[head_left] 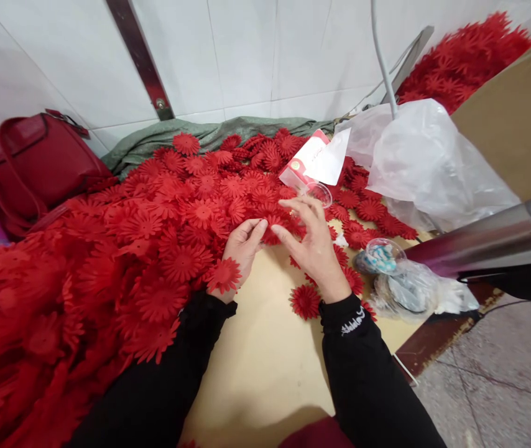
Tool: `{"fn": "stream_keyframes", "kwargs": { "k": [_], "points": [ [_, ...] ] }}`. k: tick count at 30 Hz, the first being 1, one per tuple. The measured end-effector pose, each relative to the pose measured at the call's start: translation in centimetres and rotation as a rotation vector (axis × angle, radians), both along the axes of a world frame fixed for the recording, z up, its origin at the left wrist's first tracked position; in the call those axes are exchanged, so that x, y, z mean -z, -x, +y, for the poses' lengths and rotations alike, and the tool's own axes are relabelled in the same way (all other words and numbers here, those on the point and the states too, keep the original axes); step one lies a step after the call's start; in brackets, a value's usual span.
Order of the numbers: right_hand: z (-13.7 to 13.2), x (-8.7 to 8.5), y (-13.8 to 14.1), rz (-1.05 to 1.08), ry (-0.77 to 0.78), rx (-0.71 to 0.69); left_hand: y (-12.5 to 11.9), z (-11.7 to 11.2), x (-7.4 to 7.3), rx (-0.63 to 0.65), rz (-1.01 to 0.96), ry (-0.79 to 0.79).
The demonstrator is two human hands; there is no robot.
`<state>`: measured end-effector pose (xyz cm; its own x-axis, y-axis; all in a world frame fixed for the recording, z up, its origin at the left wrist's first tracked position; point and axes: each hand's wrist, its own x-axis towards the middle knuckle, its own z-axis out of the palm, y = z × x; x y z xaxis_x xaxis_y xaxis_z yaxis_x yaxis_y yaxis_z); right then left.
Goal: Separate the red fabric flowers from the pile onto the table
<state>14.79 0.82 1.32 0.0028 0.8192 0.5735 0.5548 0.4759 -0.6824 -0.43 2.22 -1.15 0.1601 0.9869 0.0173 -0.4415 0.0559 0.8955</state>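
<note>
Fingers point(257, 231) of the left hand point(241, 252) pinch close, any hold unclear; the right hand point(314, 246) spreads open near heaped red flowers point(200, 213).

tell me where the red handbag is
In the head view, the red handbag sits far left, beside the red flower pile, near the tiled wall.

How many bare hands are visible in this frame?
2. The left hand is beside the flower pile, with a red flower at its wrist; the right hand is to its right, fingers spread. No others show.
</note>
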Motion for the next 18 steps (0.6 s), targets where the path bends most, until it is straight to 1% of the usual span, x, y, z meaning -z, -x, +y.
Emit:
{"fn": "stream_keyframes", "kwargs": {
  "k": [1, 3, 6, 8, 10, 13, 15, 18],
  "points": [
    [0.0, 0.0, 0.2, -0.063, -0.031, -0.031, 0.0, 0.0, 0.0, -0.018, -0.019, 0.009],
    [0.0, 0.1, 0.4, -0.147, -0.034, -0.101, 0.1, 0.1, 0.1, -0.045, -0.052, 0.037],
    [0.2, 0.5, 0.7, -0.163, 0.010, -0.128, 0.3, 0.2, 0.2, -0.057, -0.087, 0.075],
    [0.3, 0.8, 0.8, -0.185, 0.034, -0.105, 0.3, 0.2, 0.2, -0.059, -0.082, 0.076],
    [0.4, 1.0, 0.7, -0.250, 0.049, -0.060, 0.2, 0.0, 0.2, -0.074, -0.036, 0.072],
    [0.5, 0.9, 0.3, -0.331, 0.032, 0.062, 0.1, -0.2, 0.1, -0.084, 0.019, 0.072],
    [0.5, 0.8, 0.1, -0.361, 0.014, 0.123, 0.1, -0.3, 0.0, -0.061, 0.022, 0.057],
    [0.4, 0.6, 0.2, -0.425, 0.002, 0.135, 0.2, -0.2, 0.0, -0.007, 0.058, -0.004]
  ]
}}
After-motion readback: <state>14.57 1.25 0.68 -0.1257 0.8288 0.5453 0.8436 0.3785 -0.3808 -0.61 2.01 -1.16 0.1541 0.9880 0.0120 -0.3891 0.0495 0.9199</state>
